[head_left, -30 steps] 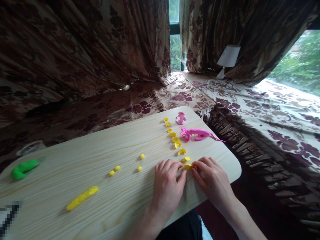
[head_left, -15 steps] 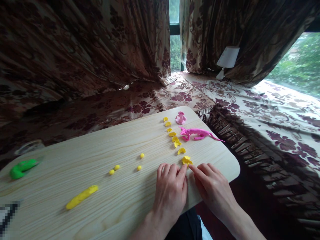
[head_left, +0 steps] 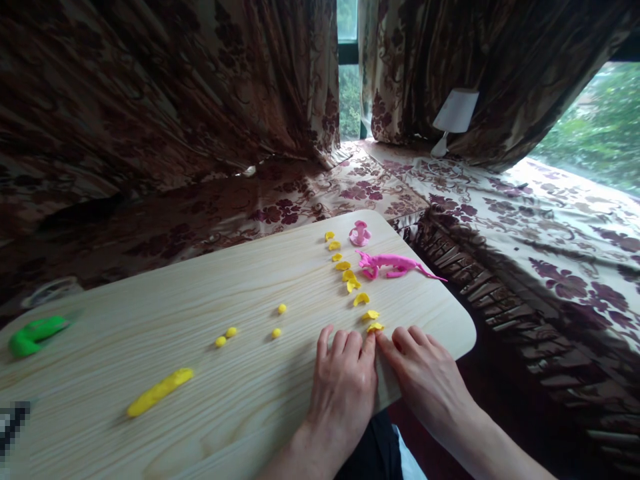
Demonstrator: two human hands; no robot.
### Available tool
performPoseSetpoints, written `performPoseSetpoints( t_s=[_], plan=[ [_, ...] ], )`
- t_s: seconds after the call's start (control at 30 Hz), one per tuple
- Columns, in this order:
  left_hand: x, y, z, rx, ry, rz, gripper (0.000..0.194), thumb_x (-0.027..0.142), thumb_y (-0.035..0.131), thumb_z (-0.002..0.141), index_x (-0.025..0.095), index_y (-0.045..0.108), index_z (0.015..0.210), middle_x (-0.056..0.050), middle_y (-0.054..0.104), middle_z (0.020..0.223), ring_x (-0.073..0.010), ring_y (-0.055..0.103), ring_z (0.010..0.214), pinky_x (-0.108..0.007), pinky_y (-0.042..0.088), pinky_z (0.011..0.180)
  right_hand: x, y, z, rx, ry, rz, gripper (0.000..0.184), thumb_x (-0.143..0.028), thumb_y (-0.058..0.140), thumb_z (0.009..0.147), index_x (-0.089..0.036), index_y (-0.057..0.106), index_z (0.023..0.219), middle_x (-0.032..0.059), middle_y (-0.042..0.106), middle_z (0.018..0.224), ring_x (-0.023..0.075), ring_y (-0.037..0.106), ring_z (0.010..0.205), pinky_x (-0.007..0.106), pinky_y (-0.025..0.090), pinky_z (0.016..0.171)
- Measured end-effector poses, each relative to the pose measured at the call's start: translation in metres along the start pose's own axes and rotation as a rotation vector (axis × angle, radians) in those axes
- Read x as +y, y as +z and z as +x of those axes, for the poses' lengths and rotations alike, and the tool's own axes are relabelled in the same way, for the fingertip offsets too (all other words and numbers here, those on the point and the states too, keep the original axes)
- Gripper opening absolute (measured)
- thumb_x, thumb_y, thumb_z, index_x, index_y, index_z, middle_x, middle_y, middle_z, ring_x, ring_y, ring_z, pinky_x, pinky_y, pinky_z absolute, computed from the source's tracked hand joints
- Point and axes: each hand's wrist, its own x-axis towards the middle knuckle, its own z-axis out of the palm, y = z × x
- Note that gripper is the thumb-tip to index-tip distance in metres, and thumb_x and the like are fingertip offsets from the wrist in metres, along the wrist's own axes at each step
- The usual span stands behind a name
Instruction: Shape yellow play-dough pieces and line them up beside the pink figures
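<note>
Plainly, the biggest thing is the pale wooden desk (head_left: 240, 280), its left end running out of view. Two bare forearms reach in from the bottom, both cut off, and slant towards each other over the near edge. The left hand (head_left: 344, 377) is back-up, fingers bent and pointing away, index stretched inward; the right hand (head_left: 429, 368) mirrors it, knuckles raised and index angled in. Both thumbs are hidden beneath the palms, so I cannot tell whether either grip is pinching or merely pressing.

A pink long-tailed figure (head_left: 393, 261) lies beyond the right hand. Well to the left are a yellow roll (head_left: 160, 393) and a bent green piece (head_left: 35, 335), blurred at its right end. Near the left edge, a dark object (head_left: 16, 425) is broken into blocks and unreadable. A pink flower-like piece (head_left: 359, 235) sits near the far corner.

Smaller curved yellow pieces (head_left: 353, 285) run in a row towards the hands. The nearest yellow piece (head_left: 375, 327) lies right at the two index fingertips, its near side partly covered. Smallest are four yellow balls (head_left: 277, 333), left of the row.
</note>
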Motion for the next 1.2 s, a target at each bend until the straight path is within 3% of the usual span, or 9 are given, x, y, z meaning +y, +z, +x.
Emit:
performPoseSetpoints(
  t_s=[0.2,0.47,0.63,0.9,1.2],
  plan=[
    [0.002,-0.005,-0.002,-0.012,0.005,0.003,0.033,0.016,0.047,0.087,0.021,0.057,0.118,-0.005,0.06,0.093,-0.0229,0.055,0.091,-0.056,0.028,0.103,0.005,-0.002,-0.007,0.016,-0.023,0.132,0.04,-0.016,0.055,0.085,-0.017,0.048,0.124,0.0069,0.057,0.094,0.023,0.05,0.084,0.037,0.046,0.073],
    [0.005,-0.01,-0.009,-0.027,-0.01,-0.036,0.035,0.02,0.046,0.087,0.022,0.054,0.121,-0.005,0.059,0.096,-0.0231,0.054,0.096,-0.056,0.024,0.105,0.013,0.003,-0.026,0.11,0.099,0.288,0.025,-0.021,0.045,0.091,-0.019,0.054,0.114,0.0067,0.058,0.093,0.0218,0.053,0.085,0.035,0.046,0.074],
    [0.006,-0.01,-0.008,-0.048,0.014,-0.022,0.031,0.019,0.045,0.088,0.021,0.056,0.117,-0.006,0.06,0.098,-0.023,0.054,0.095,-0.056,0.022,0.106,0.017,0.001,-0.016,0.192,0.117,0.343,0.028,-0.02,0.042,0.092,-0.021,0.053,0.118,0.0075,0.058,0.1,0.0214,0.054,0.09,0.034,0.047,0.076],
    [0.006,-0.013,-0.011,-0.072,0.001,-0.059,0.034,0.02,0.047,0.086,0.018,0.054,0.12,-0.006,0.059,0.104,-0.024,0.053,0.1,-0.056,0.02,0.108,0.012,0.004,0.011,0.191,0.069,0.372,0.026,-0.02,0.047,0.09,-0.023,0.055,0.115,0.0061,0.058,0.1,0.0209,0.054,0.091,0.033,0.048,0.077],
    [-0.001,-0.017,-0.019,-0.037,0.02,-0.124,0.03,0.016,0.045,0.086,0.02,0.057,0.113,-0.006,0.06,0.11,-0.0223,0.054,0.103,-0.055,0.02,0.108,0.012,0.003,0.011,0.193,0.056,0.402,0.028,-0.017,0.048,0.089,-0.024,0.054,0.116,0.0058,0.058,0.1,0.0203,0.053,0.09,0.033,0.047,0.076]
  ],
)
